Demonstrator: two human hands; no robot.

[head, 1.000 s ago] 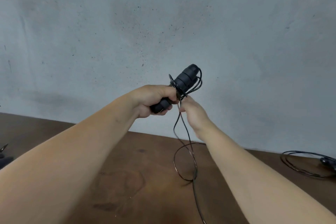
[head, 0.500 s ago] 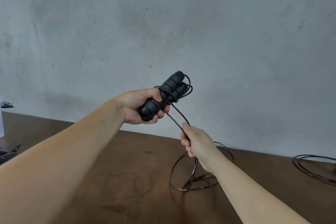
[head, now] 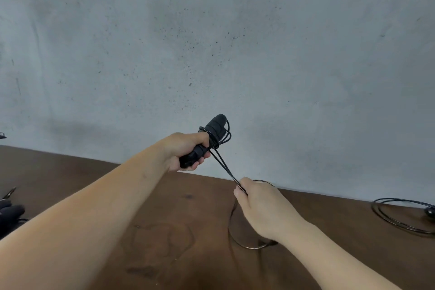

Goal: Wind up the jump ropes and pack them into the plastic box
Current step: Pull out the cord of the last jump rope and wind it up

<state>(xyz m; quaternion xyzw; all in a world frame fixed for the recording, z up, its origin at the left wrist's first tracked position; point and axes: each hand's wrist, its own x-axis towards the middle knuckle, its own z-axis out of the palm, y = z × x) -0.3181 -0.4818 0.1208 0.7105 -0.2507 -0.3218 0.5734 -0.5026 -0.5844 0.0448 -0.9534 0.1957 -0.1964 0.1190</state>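
My left hand [head: 186, 150] grips the black jump rope handles [head: 213, 132], held together and tilted up to the right above the table. Several turns of thin black cord [head: 222, 162] wrap round the handles. From there the cord runs taut down to my right hand [head: 259, 205], which pinches it lower and to the right. Beyond my right hand the loose cord [head: 244, 243] curls on the brown table [head: 188, 219]. The plastic box is not in view.
A second black jump rope [head: 404, 216] lies coiled on the table at the far right edge. Dark objects [head: 9, 212], partly cut off, lie at the left edge. A grey concrete wall [head: 211, 42] rises directly behind the table.
My right hand went from the handles down and to the right, drawing the cord taut. My left hand with the handles shifted slightly left.
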